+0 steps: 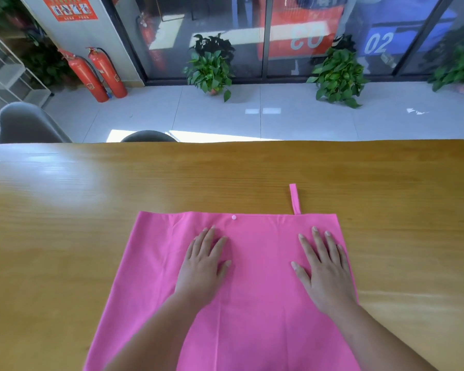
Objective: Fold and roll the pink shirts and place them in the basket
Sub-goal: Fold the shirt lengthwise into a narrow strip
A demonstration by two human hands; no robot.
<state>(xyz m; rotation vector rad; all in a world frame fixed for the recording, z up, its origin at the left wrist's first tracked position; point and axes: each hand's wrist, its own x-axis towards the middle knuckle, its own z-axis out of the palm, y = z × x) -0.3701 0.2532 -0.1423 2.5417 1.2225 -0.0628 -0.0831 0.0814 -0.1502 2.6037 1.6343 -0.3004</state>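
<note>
A pink shirt (257, 290) lies flat on the wooden table (91, 210), stretching from mid-table down past the near edge of the view. A small white button (234, 217) sits near its far edge, and a narrow pink strap (294, 198) sticks out onto the wood beyond that edge. My left hand (202, 263) rests palm down on the cloth left of centre, fingers straight. My right hand (324, 266) lies flat on the cloth near its right edge, fingers spread. No basket is in view.
Bare wood lies to the left, right and far side of the shirt. Beyond the table's far edge stand a grey chair (24, 124) and a dark chair back (148, 136). Potted plants (212, 68) and fire extinguishers (97, 73) line the glass wall.
</note>
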